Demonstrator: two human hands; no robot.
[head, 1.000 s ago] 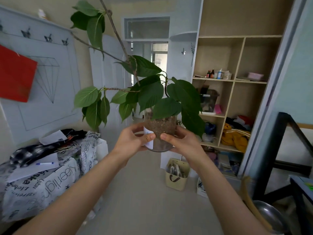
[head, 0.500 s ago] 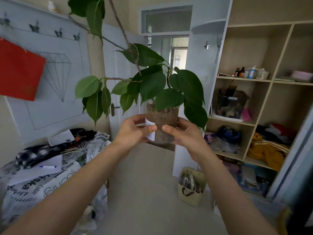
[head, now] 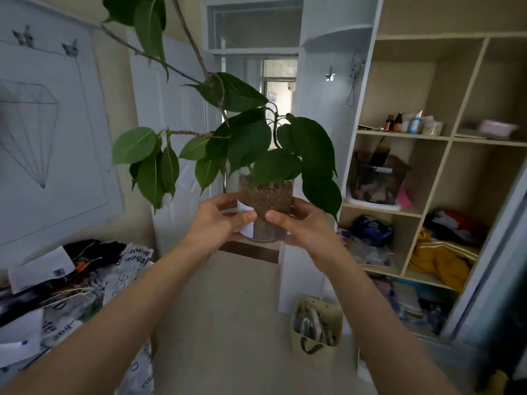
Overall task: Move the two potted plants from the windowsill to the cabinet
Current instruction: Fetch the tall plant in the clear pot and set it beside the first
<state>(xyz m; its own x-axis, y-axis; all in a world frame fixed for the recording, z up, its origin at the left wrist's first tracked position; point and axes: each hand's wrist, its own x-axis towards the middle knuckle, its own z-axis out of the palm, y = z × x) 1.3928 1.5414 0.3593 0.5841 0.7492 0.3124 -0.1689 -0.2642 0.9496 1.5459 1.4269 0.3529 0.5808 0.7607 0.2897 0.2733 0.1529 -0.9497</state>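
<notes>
Fingers of the left hand (head: 219, 222) and right hand (head: 301, 223) curl round the potted plant's (head: 265, 199) clear glass jar from both sides, thumbs in front, likely to steady its top-heavy branches. It is held in mid-air, near the open-shelved cabinet (head: 449, 143). The jar shows brown soil and a white label (head: 245, 223), with broad dark leaves above.

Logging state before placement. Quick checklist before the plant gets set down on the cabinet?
1. Grip of left hand on clear pot: ok.
2. Grip of right hand on pot: ok.
3. Pot upright: ok.
4. Floor ahead free: not ok, bag stands near the shelving.
5. Headroom for the long branch: cannot tell.
6. Second plant located: cannot tell, out of view.
</notes>
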